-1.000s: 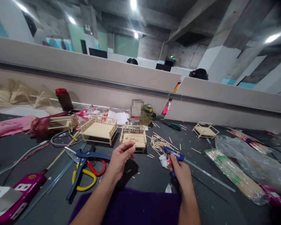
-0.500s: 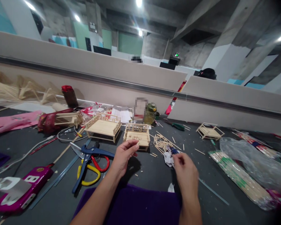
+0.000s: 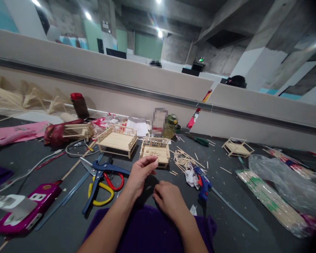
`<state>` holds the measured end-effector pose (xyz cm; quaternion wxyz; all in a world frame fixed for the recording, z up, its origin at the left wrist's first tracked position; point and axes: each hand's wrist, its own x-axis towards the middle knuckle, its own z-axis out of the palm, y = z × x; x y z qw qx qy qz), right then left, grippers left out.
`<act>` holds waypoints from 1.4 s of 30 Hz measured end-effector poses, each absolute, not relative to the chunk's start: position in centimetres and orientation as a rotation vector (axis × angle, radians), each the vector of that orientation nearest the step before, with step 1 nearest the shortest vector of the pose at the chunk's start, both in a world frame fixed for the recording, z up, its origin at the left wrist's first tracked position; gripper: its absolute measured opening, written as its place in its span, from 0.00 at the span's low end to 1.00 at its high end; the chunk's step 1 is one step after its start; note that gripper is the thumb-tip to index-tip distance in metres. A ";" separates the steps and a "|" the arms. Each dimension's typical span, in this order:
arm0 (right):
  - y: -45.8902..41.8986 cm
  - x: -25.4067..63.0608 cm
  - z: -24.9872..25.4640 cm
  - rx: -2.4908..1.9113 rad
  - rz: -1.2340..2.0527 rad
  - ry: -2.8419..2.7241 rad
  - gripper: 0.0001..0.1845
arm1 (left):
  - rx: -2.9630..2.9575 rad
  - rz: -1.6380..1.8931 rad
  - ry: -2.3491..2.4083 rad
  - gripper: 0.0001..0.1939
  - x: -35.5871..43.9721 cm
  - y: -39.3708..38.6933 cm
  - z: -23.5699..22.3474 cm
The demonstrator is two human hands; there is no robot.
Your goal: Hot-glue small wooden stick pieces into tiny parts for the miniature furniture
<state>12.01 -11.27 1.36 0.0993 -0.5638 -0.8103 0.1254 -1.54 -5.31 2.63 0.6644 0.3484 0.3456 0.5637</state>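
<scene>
My left hand (image 3: 143, 174) is closed in a pinch in front of a small model bed (image 3: 160, 159) made of wooden sticks. Something tiny and pale may sit at its fingertips, too small to name. My right hand (image 3: 171, 200) is low over the dark table, with its fingers curled together just right of my left hand; what they hold, if anything, is hidden. Several small wooden bits (image 3: 152, 153) lie on the model bed. To the right, a blue glue gun (image 3: 204, 184) lies beside crumpled white paper (image 3: 191, 178) and a pile of short wooden sticks (image 3: 184, 159).
A larger stick-built bed (image 3: 117, 140) stands at left, behind blue-handled cutters (image 3: 97, 179) and red-and-yellow scissors (image 3: 105, 193). A small stick frame (image 3: 237, 147) and bagged sticks (image 3: 271, 200) are at right. A purple cloth (image 3: 147, 228) lies in front, a purple power strip (image 3: 28, 211) at left.
My right hand has let go of the blue glue gun, which now lies on the table, and has moved left beside my left hand. The left hand keeps its pinch.
</scene>
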 end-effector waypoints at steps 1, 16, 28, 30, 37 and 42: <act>-11.2 12.1 1.3 -1.645 0.388 -2.375 0.05 | 0.792 1.274 0.784 0.16 -1.5 -5.3 2.6; -10.3 13.5 2.8 -1.228 0.481 -1.299 0.08 | 1.050 1.119 0.808 0.13 -0.7 -6.2 2.9; -10.5 13.3 2.7 -1.219 0.456 -1.365 0.07 | 1.102 1.095 0.783 0.13 -0.5 -6.7 3.2; -10.5 13.3 2.7 -1.216 0.446 -1.372 0.07 | 1.110 1.103 0.785 0.13 -0.5 -6.6 3.2; -10.5 13.5 2.8 -1.209 0.417 -1.379 0.07 | 1.155 1.110 0.782 0.12 -0.4 -6.6 3.3; -10.5 13.4 2.9 -1.185 0.411 -1.379 0.07 | 1.181 1.116 0.784 0.12 -0.5 -6.7 3.2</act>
